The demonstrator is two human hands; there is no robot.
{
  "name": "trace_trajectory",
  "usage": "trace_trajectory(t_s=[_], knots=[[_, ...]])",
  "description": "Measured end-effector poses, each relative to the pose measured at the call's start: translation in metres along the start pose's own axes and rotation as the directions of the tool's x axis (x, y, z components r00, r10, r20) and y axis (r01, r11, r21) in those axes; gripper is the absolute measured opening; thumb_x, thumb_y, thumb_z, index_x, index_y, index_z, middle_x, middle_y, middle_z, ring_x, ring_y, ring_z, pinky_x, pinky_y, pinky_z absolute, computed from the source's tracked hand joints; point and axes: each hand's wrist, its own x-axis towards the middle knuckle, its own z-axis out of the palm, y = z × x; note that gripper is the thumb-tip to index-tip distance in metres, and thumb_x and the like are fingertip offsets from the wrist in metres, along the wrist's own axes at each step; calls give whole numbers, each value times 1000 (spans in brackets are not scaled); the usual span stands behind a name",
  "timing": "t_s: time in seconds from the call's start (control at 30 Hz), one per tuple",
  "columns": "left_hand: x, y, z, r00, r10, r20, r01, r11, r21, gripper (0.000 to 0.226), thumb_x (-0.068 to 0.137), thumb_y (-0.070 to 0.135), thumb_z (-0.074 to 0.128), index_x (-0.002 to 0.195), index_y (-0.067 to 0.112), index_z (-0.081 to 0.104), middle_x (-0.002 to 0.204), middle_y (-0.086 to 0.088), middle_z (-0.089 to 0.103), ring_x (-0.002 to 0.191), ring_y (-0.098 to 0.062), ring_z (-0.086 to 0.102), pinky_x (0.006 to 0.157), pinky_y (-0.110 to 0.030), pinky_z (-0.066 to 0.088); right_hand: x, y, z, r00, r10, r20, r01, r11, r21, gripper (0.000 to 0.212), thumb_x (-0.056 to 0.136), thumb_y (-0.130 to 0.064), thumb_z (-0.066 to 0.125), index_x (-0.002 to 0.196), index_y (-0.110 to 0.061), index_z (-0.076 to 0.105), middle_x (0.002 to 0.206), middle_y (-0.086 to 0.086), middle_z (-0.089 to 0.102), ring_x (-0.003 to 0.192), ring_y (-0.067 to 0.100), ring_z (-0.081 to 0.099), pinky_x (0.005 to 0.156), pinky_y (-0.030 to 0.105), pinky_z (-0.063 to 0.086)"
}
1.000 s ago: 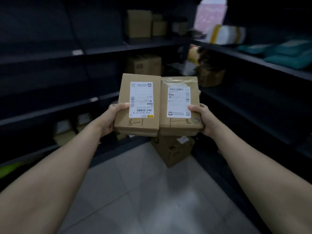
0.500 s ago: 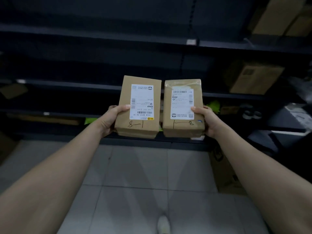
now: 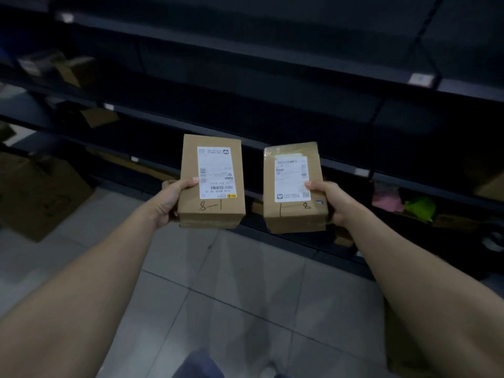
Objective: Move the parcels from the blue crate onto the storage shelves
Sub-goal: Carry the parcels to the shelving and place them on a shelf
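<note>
The left hand (image 3: 170,203) grips the left parcel (image 3: 212,184), the right hand (image 3: 331,200) the right parcel (image 3: 294,189), apart before dim, seemingly bare shelves (image 3: 272,55).

My left hand (image 3: 169,200) and right hand (image 3: 331,201) hide fingers behind their parcels. Label print (image 3: 216,173) too small to read. Shelf boxes at far left (image 3: 73,69) blurred. Pink and green items (image 3: 403,203) unidentifiable in dark.

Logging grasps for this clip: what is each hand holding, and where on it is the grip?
Left hand holds the parcel marked 8-1 at its lower left edge. Right hand holds the taped parcel at its lower right edge.
</note>
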Motion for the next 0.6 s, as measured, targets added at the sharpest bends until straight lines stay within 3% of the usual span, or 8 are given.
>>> trace_trajectory(t_s=[0.07, 0.17, 0.3, 0.37, 0.5, 0.6], knots=[[18, 2, -21, 999, -5, -31, 5, 1000, -4, 80, 69, 47, 75, 132, 15, 37, 120, -14, 61, 85, -24, 63, 74, -42, 52, 19, -4, 25, 1000, 14, -4, -14, 1000, -17, 73, 70, -32, 80, 133, -16, 46, 113, 13, 69, 99, 32, 68, 83, 51, 55], [47, 7, -52, 999, -38, -24, 38, 999, 18, 85, 63, 51, 76, 131, 17, 37, 121, -14, 61, 92, -27, 63, 80, -48, 53, 46, -8, 67, 999, 47, 20, -47, 999, -22, 70, 70, -33, 79, 131, -13, 49, 106, 11, 73, 86, 28, 73, 63, 39, 58], [93, 17, -98, 997, -80, -17, 82, 993, 89, 80, 56, 52, 76, 119, 22, 35, 117, -13, 60, 100, -30, 63, 89, -56, 51, 85, -7, 126, 996, 84, 32, -83, 996, -37, 50, 71, -34, 77, 115, -15, 64, 103, 9, 75, 87, 26, 73, 74, 39, 57], [118, 23, -121, 994, -112, -15, 113, 987, 117, 79, 58, 52, 76, 119, 22, 36, 116, -13, 60, 103, -32, 63, 89, -57, 50, 102, -3, 153, 991, 125, 39, -125, 992, -9, 36, 74, -34, 76, 104, -17, 68, 90, 4, 77, 71, 20, 74, 58, 30, 57], [166, 30, -147, 983, -182, 1, 180, 969, 170, 72, 68, 50, 75, 119, 21, 35, 114, -11, 61, 98, -28, 64, 83, -51, 54, 131, 13, 187, 975, 219, 39, -222, 972, 76, 29, 76, -33, 74, 99, -16, 71, 84, 5, 77, 65, 20, 74, 46, 30, 55], [195, 29, -139, 968, -249, 33, 236, 948, 214, 75, 70, 50, 74, 124, 18, 33, 112, -12, 62, 90, -25, 65, 69, -43, 58, 148, 25, 200, 966, 259, 20, -259, 957, 133, 27, 78, -31, 74, 99, -16, 70, 84, 6, 77, 67, 21, 74, 50, 30, 56]])
